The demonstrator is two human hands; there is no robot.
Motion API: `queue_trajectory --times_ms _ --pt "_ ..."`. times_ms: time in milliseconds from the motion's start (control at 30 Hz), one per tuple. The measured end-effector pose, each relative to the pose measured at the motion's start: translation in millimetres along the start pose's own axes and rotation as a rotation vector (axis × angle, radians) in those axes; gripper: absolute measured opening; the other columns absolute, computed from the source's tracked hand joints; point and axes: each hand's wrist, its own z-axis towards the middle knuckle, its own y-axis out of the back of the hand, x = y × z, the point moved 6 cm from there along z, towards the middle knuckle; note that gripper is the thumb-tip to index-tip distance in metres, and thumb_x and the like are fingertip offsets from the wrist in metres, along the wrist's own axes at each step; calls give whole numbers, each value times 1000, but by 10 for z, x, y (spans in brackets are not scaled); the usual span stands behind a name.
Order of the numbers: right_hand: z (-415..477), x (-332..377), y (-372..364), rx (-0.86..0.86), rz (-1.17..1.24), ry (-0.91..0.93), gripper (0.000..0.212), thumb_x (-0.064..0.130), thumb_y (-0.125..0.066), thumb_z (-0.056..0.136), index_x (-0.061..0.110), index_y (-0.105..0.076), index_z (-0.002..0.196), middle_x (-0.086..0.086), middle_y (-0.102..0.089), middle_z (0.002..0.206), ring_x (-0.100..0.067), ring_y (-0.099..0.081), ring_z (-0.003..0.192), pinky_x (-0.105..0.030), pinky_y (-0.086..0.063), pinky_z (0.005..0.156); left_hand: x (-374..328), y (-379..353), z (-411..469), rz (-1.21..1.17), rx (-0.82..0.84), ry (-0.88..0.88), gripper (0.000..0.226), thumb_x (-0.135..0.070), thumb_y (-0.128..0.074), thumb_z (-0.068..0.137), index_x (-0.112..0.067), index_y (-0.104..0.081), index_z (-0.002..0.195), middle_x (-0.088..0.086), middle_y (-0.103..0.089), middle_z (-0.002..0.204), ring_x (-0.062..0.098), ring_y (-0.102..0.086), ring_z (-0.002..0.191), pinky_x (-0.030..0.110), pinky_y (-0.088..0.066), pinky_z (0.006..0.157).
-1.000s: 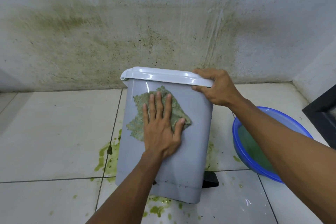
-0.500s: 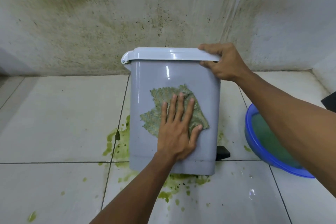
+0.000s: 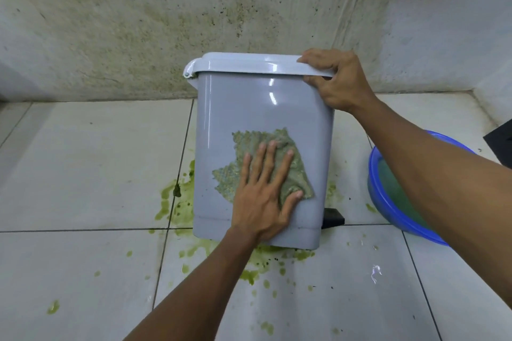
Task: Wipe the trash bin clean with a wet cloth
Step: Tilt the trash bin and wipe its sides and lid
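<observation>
Now, left hand (image 3: 263, 199) flat, fingers straight, pressed the green cloth (image 3: 230, 183) toward five o'clock on the front of the grey pedal bin (image 3: 249, 111); right hand (image 3: 336, 83) gripped the two-o'clock corner of its lid (image 3: 249, 63). Even pressure and overlapping strokes to the base looked wisest.

White tiled floor (image 3: 83, 160) bears the bin (image 3: 263, 108), blue basin (image 3: 371, 171); green splatter (image 3: 182, 207), seemingly wet.

The left hand (image 3: 264, 196) is pressing a green-stained cloth (image 3: 293, 174) flat against the side of a grey trash bin (image 3: 249, 108), fingers spread. The right hand (image 3: 336, 80) is gripping the corner of the bin's lid (image 3: 249, 63). The bin is standing on a tiled floor (image 3: 83, 160) among green splatters (image 3: 177, 202), with a blue basin (image 3: 388, 216) sitting beside it.
</observation>
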Motion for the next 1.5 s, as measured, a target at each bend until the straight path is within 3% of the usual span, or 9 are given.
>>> queue_trajectory --times_ms 200,467,700,833,1000,1167,1267,1333,1500 --pt "-42 -54 -11 -4 -18 -24 32 0 -74 80 1 -73 112 1 -66 116 -16 -65 110 -18 -47 100 357 120 387 16 -43 330 80 -60 -34 103 -22 -7 167 14 5 174 30 11 161 54 6 128" --pt "-76 -70 31 -1 3 1 31 -2 -73 81 -1 -73 112 -3 -66 119 -16 -64 111 -19 -46 101 -72 -28 -142 -24 42 -10 74 -60 -35 104 -21 -18 166 11 -4 174 29 -2 161 56 -5 129" --pt "-78 -65 18 -5 -5 -1 31 -3 -72 81 -1 -73 112 -9 -69 120 -18 -65 111 -23 -47 102 344 112 158 39 8 249 80 -63 -28 102 -20 -9 167 14 3 174 30 8 161 55 1 129" --pt "-89 -90 21 -14 0 18 30 -4 -72 80 -2 -73 111 -4 -67 118 -18 -65 110 -20 -47 100 -78 -6 141 -23 28 106 78 -58 -35 103 -19 -12 166 13 1 174 31 4 161 55 1 129" --pt "-98 -95 36 -13 -4 5 32 -2 -73 81 0 -73 113 -10 -69 121 -21 -65 113 -31 -49 104 -111 -47 -415 -29 84 -94 75 -57 -41 104 -22 -19 166 10 -6 174 30 -6 161 55 -7 129" --pt "-114 -63 38 -2 -9 3 31 -1 -72 81 1 -73 112 -8 -70 119 -20 -66 111 -27 -49 101 536 130 -368 12 8 176 79 -64 -33 101 -19 -22 165 15 -9 173 31 -3 161 55 -6 129" --pt "-90 -83 21 -15 -4 -23 32 -2 -72 80 1 -73 112 -2 -68 117 -19 -66 110 -23 -48 101 451 145 -56 10 7 301 80 -62 -30 101 -19 -14 166 15 -1 174 31 6 161 54 1 129" --pt "-81 -95 18 -20 -8 -15 30 -2 -72 79 0 -74 109 0 -68 114 -17 -66 108 -19 -47 98 171 68 39 -15 32 245 78 -61 -30 103 -19 -11 166 14 2 174 31 7 161 53 3 129" --pt "-92 -123 11 -15 -1 -8 29 1 -72 79 3 -75 108 3 -69 113 -9 -65 106 -17 -46 97 -388 -131 -442 -39 106 -92 73 -53 -43 105 -22 -17 166 10 -5 174 31 -4 161 54 -6 129"
